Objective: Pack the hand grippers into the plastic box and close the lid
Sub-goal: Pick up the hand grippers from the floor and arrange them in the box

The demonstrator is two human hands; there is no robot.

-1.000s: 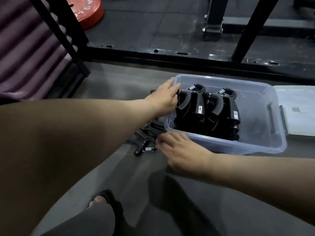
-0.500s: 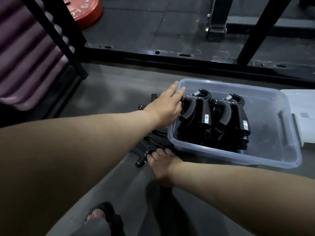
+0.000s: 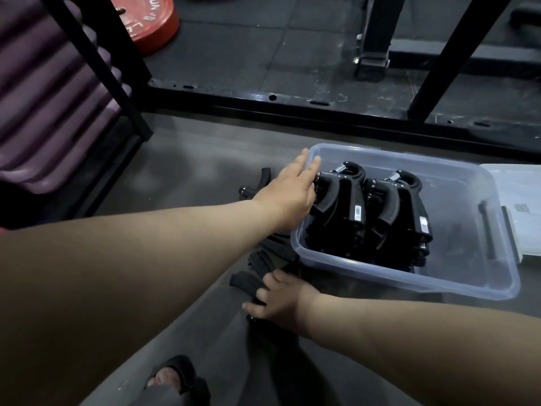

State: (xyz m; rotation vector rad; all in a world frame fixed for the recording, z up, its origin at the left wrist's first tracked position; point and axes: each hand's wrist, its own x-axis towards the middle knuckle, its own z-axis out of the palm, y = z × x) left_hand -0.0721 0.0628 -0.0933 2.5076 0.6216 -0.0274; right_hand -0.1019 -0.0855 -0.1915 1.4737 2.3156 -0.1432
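A clear plastic box [image 3: 433,284] stands open on the grey floor, with two rows of black hand grippers [image 3: 355,212] standing in its left half. My left hand [image 3: 288,193] lies flat, fingers apart, over the box's left rim and touches the nearest packed gripper. More black hand grippers [image 3: 257,266] lie loose on the floor left of the box. My right hand [image 3: 278,300] is down on this pile, its fingers curled around one loose gripper [image 3: 244,282]. The box's lid [image 3: 518,200] lies flat to the right of the box.
A black steel rack frame [image 3: 292,105] runs across the floor behind the box, with uprights at left and right. A red weight plate [image 3: 146,22] lies at the far left. Purple rolled mats [image 3: 44,92] fill the left side. My sandalled foot [image 3: 172,376] is at the bottom.
My right hand has slid left from the box's front corner onto the loose pile and curled around a gripper. My left hand has stayed at the box's left rim.
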